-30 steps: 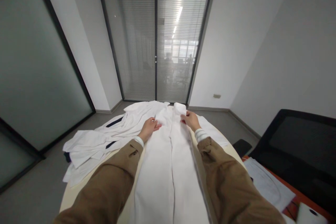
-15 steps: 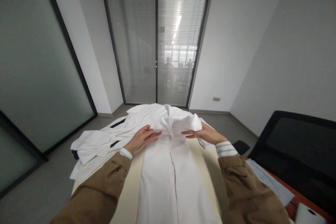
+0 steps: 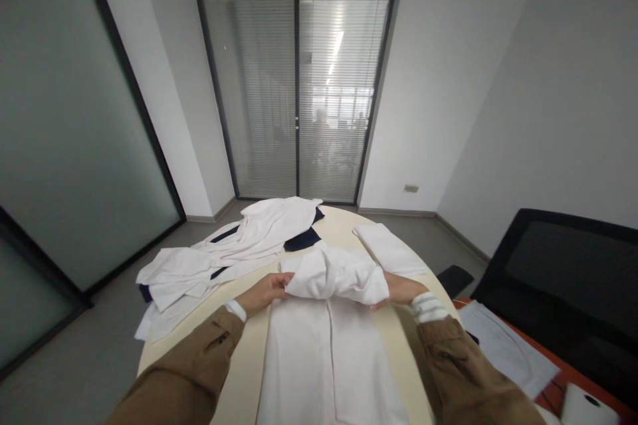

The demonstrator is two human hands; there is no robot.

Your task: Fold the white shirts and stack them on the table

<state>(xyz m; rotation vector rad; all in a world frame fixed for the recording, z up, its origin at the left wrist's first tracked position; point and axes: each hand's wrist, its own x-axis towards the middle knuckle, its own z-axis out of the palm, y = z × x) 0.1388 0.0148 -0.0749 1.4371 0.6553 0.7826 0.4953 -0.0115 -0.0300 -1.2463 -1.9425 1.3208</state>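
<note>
A long white garment [image 3: 304, 352] with a front opening down its middle lies in a narrow strip on the table in front of me. Its far end is turned over into a bunched fold [image 3: 343, 272]. My left hand [image 3: 269, 291] is closed, its fingers pinching the left edge of this fold. On the other side, my right hand [image 3: 399, 289] grips the fold's right edge, with most of its fingers hidden under the cloth. The near part of the garment runs flat towards me.
Several white garments with dark parts lie heaped [image 3: 249, 232] at the table's left. A folded white cloth [image 3: 389, 249] rests near the right rim of the cream table [image 3: 343, 218]. A black mesh chair [image 3: 558, 285] and an orange surface [image 3: 558, 398] with paper [image 3: 508, 348] stand on the right.
Both hands have come down and nearer to me with the garment's far end, folding it over. The folded cloth and dark fabric behind it now show. The right fingers have gone under the cloth.
</note>
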